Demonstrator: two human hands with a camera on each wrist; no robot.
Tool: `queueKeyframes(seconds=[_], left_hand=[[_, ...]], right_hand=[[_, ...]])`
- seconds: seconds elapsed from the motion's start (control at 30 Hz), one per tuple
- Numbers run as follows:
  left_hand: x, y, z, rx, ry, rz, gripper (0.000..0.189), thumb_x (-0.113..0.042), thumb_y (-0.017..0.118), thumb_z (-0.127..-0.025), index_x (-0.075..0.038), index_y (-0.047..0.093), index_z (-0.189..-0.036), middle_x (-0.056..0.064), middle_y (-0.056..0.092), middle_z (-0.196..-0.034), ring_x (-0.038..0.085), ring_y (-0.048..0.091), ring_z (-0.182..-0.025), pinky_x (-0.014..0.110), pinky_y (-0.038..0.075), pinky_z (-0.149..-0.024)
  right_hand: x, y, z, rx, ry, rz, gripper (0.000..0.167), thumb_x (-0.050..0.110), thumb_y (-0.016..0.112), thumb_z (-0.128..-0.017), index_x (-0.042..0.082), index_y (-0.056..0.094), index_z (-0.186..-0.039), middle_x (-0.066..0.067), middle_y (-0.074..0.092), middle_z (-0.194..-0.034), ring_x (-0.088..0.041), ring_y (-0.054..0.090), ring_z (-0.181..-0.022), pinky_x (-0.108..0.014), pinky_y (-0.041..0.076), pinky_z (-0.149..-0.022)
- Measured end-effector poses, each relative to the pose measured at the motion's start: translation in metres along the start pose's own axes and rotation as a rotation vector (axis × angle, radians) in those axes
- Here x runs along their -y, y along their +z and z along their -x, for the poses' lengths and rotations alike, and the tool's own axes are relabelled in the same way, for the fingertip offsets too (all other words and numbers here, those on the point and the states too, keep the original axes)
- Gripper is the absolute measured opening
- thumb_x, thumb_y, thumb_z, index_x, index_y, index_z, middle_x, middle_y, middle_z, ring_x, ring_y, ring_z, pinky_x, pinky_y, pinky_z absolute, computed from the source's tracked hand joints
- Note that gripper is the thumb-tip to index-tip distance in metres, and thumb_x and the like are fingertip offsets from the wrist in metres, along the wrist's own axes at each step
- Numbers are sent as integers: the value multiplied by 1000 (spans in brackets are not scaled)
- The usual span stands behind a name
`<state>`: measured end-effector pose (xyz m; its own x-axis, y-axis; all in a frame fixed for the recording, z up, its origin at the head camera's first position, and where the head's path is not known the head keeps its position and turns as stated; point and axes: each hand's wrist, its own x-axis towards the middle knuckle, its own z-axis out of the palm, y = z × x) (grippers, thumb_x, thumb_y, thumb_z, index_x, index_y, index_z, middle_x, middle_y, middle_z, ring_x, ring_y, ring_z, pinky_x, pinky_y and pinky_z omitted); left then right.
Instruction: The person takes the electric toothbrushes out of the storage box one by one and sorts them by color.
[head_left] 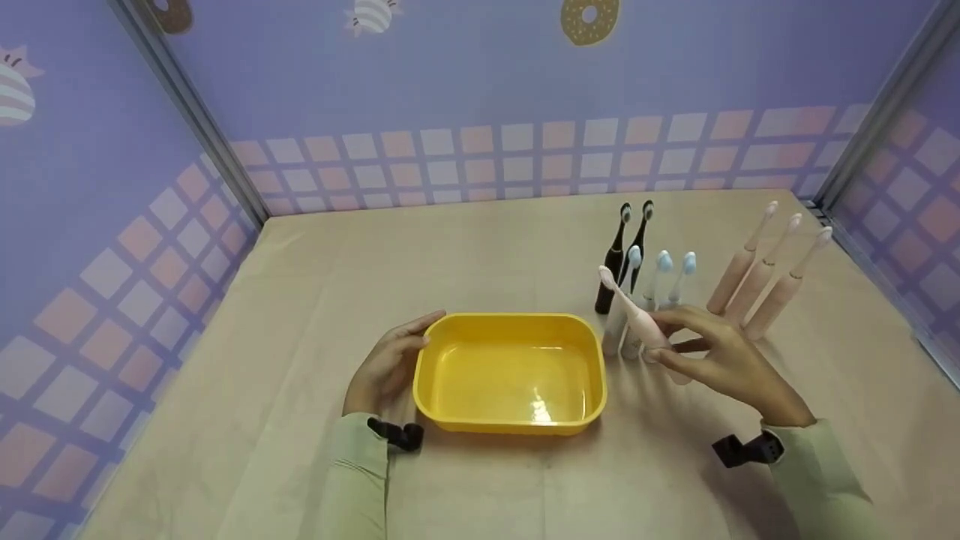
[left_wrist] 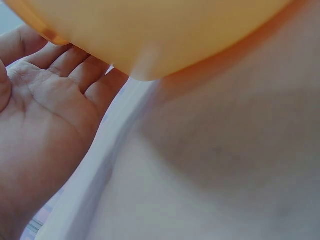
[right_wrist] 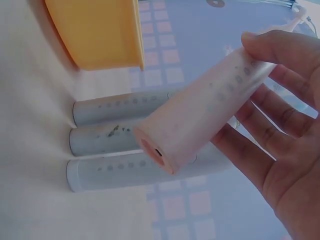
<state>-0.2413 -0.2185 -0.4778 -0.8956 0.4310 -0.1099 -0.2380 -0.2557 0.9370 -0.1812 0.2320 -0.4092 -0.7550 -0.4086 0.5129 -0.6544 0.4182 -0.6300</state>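
Observation:
In the head view my right hand (head_left: 724, 356) pinches a pale pink electric toothbrush (head_left: 646, 330) between thumb and fingers. The brush tilts, its head up and to the left, and the right wrist view shows its handle base (right_wrist: 157, 150) off the table. Behind it stand several white electric toothbrushes (right_wrist: 115, 142) with light blue heads, partly hidden. My left hand (head_left: 386, 364) rests against the left side of a yellow plastic bin (head_left: 510, 429), thumb at the rim. Its fairly straight fingers (left_wrist: 62, 62) lie along the outer wall in the left wrist view. Nothing lies inside the bin.
Two black electric toothbrushes (head_left: 613, 262) stand behind the white ones. Three more pink toothbrushes (head_left: 731, 281) stand in a row at the right. A patterned purple wall (head_left: 480, 82) closes off the back of the beige table (head_left: 420, 259), with side walls left and right.

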Motion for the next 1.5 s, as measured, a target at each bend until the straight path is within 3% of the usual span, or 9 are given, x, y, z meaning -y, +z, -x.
queueKeyframes(seconds=[0.3, 0.6, 1.0, 1.5], left_hand=[[0, -1, 1, 17, 6, 8, 55, -7, 50, -95, -8, 37, -149, 9, 45, -147, 25, 50, -129, 33, 45, -104], [2, -2, 1, 33, 15, 14, 55, -3, 46, -96, -6, 33, -150, 10, 40, -151, 23, 49, -130, 32, 44, -106], [1, 0, 1, 19, 2, 16, 55, -5, 47, -96, -6, 33, -150, 11, 39, -151, 27, 46, -133, 33, 43, -107], [1, -1, 2, 34, 8, 12, 55, -6, 48, -97, -7, 33, -150, 12, 42, -149, 25, 50, -130, 33, 45, -105]], right_hand=[[-7, -8, 13, -95, 77, 30, 45, -6, 75, -76, 11, 67, -118, 2, 65, -104, -1, 61, -96, -14, 55, -74], [-19, -13, 20, -192, 47, -61, 50, -18, 71, -71, -2, 63, -118, 0, 64, -102, -5, 61, -95, -15, 55, -71], [-25, -19, 29, -370, 218, -47, 40, -15, 68, -76, -7, 58, -115, 9, 62, -100, -2, 61, -85, -10, 52, -74], [-42, -29, 34, -573, 371, -32, 41, -8, 68, -80, -2, 50, -117, 11, 57, -102, -4, 58, -92, -8, 51, -75]])
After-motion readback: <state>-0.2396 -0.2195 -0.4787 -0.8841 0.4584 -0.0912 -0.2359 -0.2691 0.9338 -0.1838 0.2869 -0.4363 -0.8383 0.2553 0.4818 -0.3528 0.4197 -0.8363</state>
